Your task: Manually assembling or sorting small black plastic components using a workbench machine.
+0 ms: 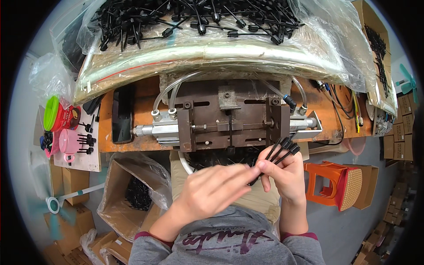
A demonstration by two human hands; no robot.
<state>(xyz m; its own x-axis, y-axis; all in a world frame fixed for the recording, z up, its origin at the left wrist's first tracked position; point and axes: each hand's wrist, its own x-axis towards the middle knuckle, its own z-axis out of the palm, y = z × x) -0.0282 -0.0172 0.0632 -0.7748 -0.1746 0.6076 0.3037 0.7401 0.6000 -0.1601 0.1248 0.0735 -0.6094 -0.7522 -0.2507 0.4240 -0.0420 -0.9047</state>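
Note:
Several thin black plastic rods with ribbed heads (288, 147) are pinched between the thumb and fingers of my right hand (282, 172). Beside them, my left hand (216, 187) reaches across with its fingers stretched out; its fingertips are slightly blurred and come close to the rods' lower ends. Whether they touch is hard to make out. Just beyond my hands is a dark metal clamping fixture (198, 97) with silver air cylinders (165, 129) on both sides. One similar black rod (230, 132) lies in the fixture's middle, its head toward me.
A large heap of black rods (198, 17) fills the plastic-lined tray behind the fixture. A phone (122, 115) lies at the left of the wooden bench (145, 106). Below left stands a lined carton (117, 194); an orange stool (329, 183) is at right. Clear air hoses (165, 90) arch over the fixture.

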